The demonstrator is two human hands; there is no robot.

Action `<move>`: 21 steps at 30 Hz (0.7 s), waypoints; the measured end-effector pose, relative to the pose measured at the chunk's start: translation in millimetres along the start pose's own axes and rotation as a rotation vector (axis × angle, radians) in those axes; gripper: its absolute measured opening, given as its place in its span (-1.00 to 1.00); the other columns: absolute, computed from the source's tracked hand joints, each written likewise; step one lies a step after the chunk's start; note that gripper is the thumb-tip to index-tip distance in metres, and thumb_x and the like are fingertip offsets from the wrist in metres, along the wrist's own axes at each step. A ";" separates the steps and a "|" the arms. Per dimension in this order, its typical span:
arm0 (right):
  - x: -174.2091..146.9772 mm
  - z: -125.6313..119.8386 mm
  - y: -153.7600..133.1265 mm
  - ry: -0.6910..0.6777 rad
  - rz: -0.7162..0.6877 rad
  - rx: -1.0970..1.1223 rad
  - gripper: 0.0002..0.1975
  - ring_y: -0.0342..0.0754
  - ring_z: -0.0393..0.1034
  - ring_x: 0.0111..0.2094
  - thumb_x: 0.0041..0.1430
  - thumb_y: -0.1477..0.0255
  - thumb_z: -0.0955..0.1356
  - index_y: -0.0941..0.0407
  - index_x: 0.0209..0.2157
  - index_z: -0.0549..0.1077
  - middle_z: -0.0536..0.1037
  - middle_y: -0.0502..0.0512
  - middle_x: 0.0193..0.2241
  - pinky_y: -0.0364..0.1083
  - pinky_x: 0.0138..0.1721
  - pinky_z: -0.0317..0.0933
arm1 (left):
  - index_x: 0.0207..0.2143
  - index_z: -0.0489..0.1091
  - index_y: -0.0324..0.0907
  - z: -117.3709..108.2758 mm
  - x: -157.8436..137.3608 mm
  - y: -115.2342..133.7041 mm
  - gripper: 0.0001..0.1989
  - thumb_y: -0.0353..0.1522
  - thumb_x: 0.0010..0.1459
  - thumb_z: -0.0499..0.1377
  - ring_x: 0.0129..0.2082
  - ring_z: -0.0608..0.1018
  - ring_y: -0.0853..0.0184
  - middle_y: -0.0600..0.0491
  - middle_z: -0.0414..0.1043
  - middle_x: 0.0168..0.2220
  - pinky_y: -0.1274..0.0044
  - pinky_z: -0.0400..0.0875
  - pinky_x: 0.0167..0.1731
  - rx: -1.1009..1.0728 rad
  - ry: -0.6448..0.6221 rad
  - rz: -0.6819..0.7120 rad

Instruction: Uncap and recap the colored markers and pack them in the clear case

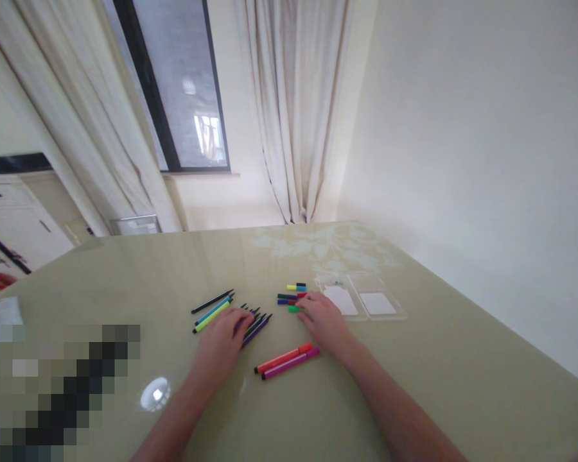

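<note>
My left hand (225,330) lies over a group of uncapped felt-tip markers, its fingers curled and whatever they grip hidden. Dark tips and a purple marker (257,331) stick out on its right side. To its left are a lime marker (210,317), a blue marker (214,310) and a black marker (212,301). My right hand (324,319) reaches over small loose caps, fingers apart, touching or just above them. A green cap (293,309) shows under its fingertips, with dark caps (285,299) beside it. Capped orange (283,358) and magenta (290,364) markers lie nearer me, between my forearms.
An open clear plastic case (402,316) with white inserts lies right of the caps. Yellow and blue caps (296,287) rest farther back. A round light reflection shows on the glossy table (197,256). A wall (486,160) borders the table's right side.
</note>
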State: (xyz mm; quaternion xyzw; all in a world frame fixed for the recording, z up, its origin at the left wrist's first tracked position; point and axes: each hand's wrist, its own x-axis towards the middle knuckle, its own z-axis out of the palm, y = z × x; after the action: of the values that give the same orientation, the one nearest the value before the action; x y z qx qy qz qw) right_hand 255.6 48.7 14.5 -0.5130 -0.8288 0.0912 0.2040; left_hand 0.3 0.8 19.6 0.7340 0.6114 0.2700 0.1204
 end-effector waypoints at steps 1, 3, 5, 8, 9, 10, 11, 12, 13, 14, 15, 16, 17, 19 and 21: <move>0.0 -0.4 -0.8 -0.001 0.004 0.001 -0.83 0.10 0.45 -0.03 0.27 0.55 0.39 0.07 -0.16 0.61 0.59 0.16 -0.14 0.04 0.03 0.31 | -0.20 0.53 -0.15 -3.9 1.8 -8.6 -0.68 -0.25 0.39 0.00 -0.12 0.54 0.11 -0.08 0.54 -0.17 0.32 0.39 -0.05 0.094 0.055 -0.051; 0.1 -1.0 -2.3 0.002 0.015 0.003 -0.87 0.09 0.45 -0.04 0.26 0.53 0.40 0.08 -0.21 0.61 0.58 0.16 -0.15 0.04 0.03 0.32 | -0.16 0.53 -0.18 -10.2 3.3 -24.1 -0.68 -0.29 0.37 0.00 -0.10 0.53 0.05 -0.12 0.53 -0.15 0.27 0.38 -0.02 0.244 0.083 -0.121; 0.2 -0.7 -3.3 0.003 0.018 -0.001 -0.91 0.08 0.46 -0.04 0.26 0.50 0.42 0.08 -0.23 0.61 0.58 0.15 -0.15 0.04 0.03 0.32 | -0.16 0.54 -0.18 -14.1 2.7 -34.8 -0.67 -0.32 0.36 -0.02 -0.11 0.54 0.04 -0.13 0.53 -0.16 0.26 0.38 -0.03 0.322 0.044 -0.158; 0.6 0.4 -4.1 0.005 0.012 0.009 -0.92 0.07 0.46 -0.05 0.26 0.48 0.42 0.07 -0.25 0.60 0.59 0.13 -0.15 0.03 0.02 0.32 | -0.18 0.55 -0.18 -16.0 1.4 -40.8 -0.65 -0.34 0.37 -0.05 -0.12 0.54 0.05 -0.14 0.54 -0.16 0.28 0.38 -0.04 0.344 -0.012 -0.175; 0.9 0.3 -4.3 0.012 0.012 0.028 -0.92 0.07 0.47 -0.05 0.26 0.50 0.42 0.07 -0.26 0.60 0.60 0.13 -0.15 0.02 0.02 0.32 | -0.18 0.55 -0.17 -15.9 1.5 -40.7 -0.65 -0.34 0.37 -0.05 -0.11 0.54 0.05 -0.14 0.54 -0.15 0.27 0.38 -0.04 0.350 -0.013 -0.177; 1.2 -0.1 -4.7 0.023 0.016 0.059 -0.92 0.07 0.48 -0.05 0.26 0.51 0.42 0.07 -0.26 0.59 0.61 0.13 -0.16 0.02 0.01 0.32 | -0.18 0.54 -0.17 -15.6 1.9 -39.9 -0.66 -0.34 0.37 -0.04 -0.09 0.53 0.04 -0.14 0.54 -0.14 0.27 0.37 -0.03 0.358 0.001 -0.177; 1.6 -0.9 -5.4 0.034 0.022 0.104 -0.92 0.06 0.49 -0.07 0.26 0.52 0.42 0.07 -0.25 0.59 0.62 0.12 -0.16 0.02 0.00 0.33 | -0.17 0.53 -0.16 -15.0 2.6 -38.3 -0.68 -0.33 0.37 -0.03 -0.07 0.53 0.03 -0.14 0.55 -0.13 0.26 0.36 -0.02 0.363 0.025 -0.174; 1.9 -2.1 -6.3 0.047 0.029 0.159 -0.91 0.04 0.51 -0.10 0.26 0.52 0.42 0.07 -0.24 0.58 0.63 0.11 -0.18 0.01 -0.02 0.33 | -0.15 0.52 -0.15 -13.9 3.6 -36.1 -0.70 -0.32 0.36 -0.01 -0.04 0.52 0.02 -0.13 0.55 -0.10 0.25 0.36 -0.01 0.356 0.054 -0.164; 2.1 -3.6 -7.5 0.061 0.033 0.220 -0.91 0.02 0.53 -0.14 0.26 0.52 0.42 0.07 -0.22 0.57 0.65 0.09 -0.20 -0.01 -0.05 0.34 | -0.13 0.50 -0.14 -12.4 4.6 -33.0 -0.72 -0.31 0.36 0.00 -0.02 0.52 0.02 -0.12 0.55 -0.08 0.25 0.35 0.00 0.328 0.076 -0.145; 2.1 -5.4 -9.1 0.074 0.031 0.282 -0.91 0.00 0.55 -0.18 0.26 0.51 0.42 0.07 -0.20 0.57 0.65 0.07 -0.22 -0.02 -0.08 0.35 | -0.12 0.49 -0.13 -10.5 5.5 -29.3 -0.74 -0.30 0.36 0.01 -0.01 0.52 0.04 -0.10 0.56 -0.07 0.26 0.35 0.01 0.275 0.084 -0.118; 2.0 -7.2 -10.8 0.089 0.022 0.339 -0.91 -0.01 0.55 -0.21 0.26 0.50 0.43 0.07 -0.19 0.56 0.66 0.05 -0.25 -0.04 -0.10 0.35 | -0.10 0.47 -0.12 -8.2 6.2 -24.9 -0.75 -0.29 0.36 0.01 -0.02 0.54 0.07 -0.08 0.57 -0.06 0.28 0.35 0.00 0.203 0.074 -0.082; 1.7 -9.0 -12.7 0.107 0.006 0.386 -0.91 -0.03 0.56 -0.23 0.26 0.49 0.43 0.07 -0.19 0.56 0.66 0.04 -0.26 -0.05 -0.12 0.35 | -0.10 0.46 -0.11 -5.7 6.6 -20.1 -0.76 -0.28 0.37 0.01 -0.04 0.55 0.10 -0.06 0.58 -0.08 0.30 0.35 0.00 0.126 0.051 -0.045; 1.3 -10.7 -14.6 0.128 -0.013 0.422 -0.91 -0.04 0.56 -0.23 0.26 0.48 0.43 0.07 -0.19 0.56 0.67 0.03 -0.26 -0.06 -0.12 0.35 | -0.11 0.45 -0.10 -3.2 6.5 -15.0 -0.76 -0.27 0.37 0.02 -0.07 0.56 0.13 -0.04 0.59 -0.10 0.32 0.36 -0.02 0.056 0.024 -0.010; 0.3 -13.5 -18.0 0.165 -0.049 0.464 -0.92 -0.05 0.56 -0.23 0.26 0.46 0.43 0.07 -0.19 0.57 0.67 0.04 -0.25 -0.08 -0.11 0.36 | -0.12 0.46 -0.10 1.2 5.4 -5.7 -0.76 -0.24 0.37 0.03 -0.11 0.57 0.15 -0.01 0.60 -0.13 0.34 0.37 -0.04 -0.034 -0.014 0.031; -0.6 -15.0 -20.5 0.190 -0.069 0.480 -0.93 -0.05 0.55 -0.24 0.27 0.43 0.43 0.06 -0.20 0.58 0.67 0.05 -0.25 -0.07 -0.11 0.36 | -0.13 0.47 -0.10 4.3 3.9 0.8 -0.77 -0.25 0.36 0.05 -0.11 0.56 0.16 -0.01 0.60 -0.13 0.34 0.37 -0.03 -0.064 -0.022 0.036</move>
State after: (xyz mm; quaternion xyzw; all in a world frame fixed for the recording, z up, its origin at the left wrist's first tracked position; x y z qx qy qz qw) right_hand 245.7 37.9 35.3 -0.4275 -0.7775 0.2299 0.3998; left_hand 3.7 5.0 17.4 0.7437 0.5878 0.2834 0.1455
